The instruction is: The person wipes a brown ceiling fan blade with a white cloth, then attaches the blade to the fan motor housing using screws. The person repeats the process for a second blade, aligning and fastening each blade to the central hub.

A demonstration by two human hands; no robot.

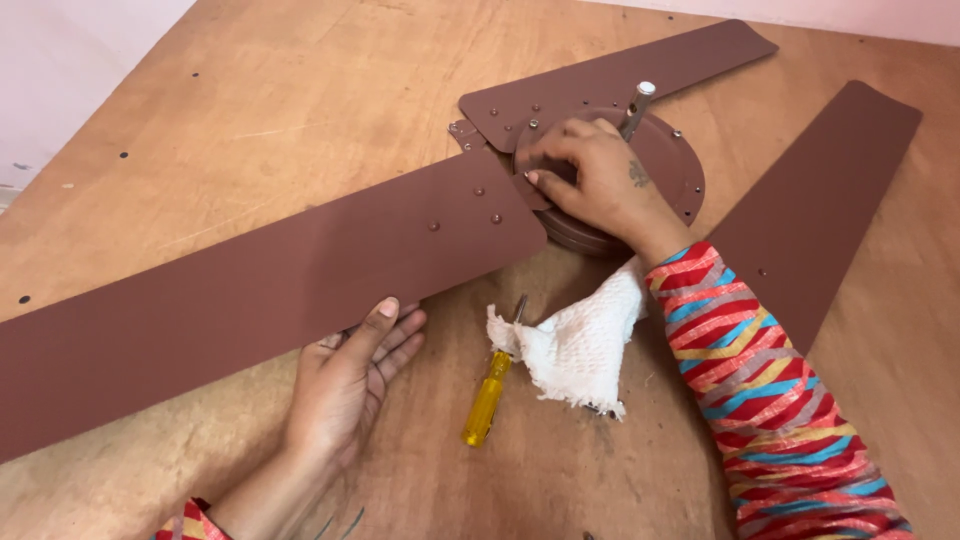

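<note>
Head cam looking straight down at a brown ceiling fan being put together flat on a wooden table [250, 110]. Left hand [350, 375] is under the near edge of the long fan blade [250, 290], thumb on top, other fingers tucked beneath and slightly spread, so it's pinching the blade edge to prop it. Right hand [600, 180] sits on the round motor hub [670, 165], fingertips bunched tight at the blade's root where it meets the hub. Can't tell if there's a screw between them, too small/hidden.

IMO to do this bit well: keep the blade level w/ the left hand so the holes at the root line up, and don't let it sag or the end will bind against the hub. Start any fastener by fingers first, then go for the yellow-handled screwdriver [487, 398], which is lying just beside the white rag [580, 345], both between the two arms.

A 2nd blade [620, 80] looks already on the hub, pointing away; a 3rd blade [815, 190] lies loose to the right, partly under the striped sleeve [770, 390].

Surface is scuffed plywood-looking board w/ a few small dark dots on it, maybe screws. Pale pinkish wall [60, 70] along the far and left edges, not much else of the room in shot.
</note>
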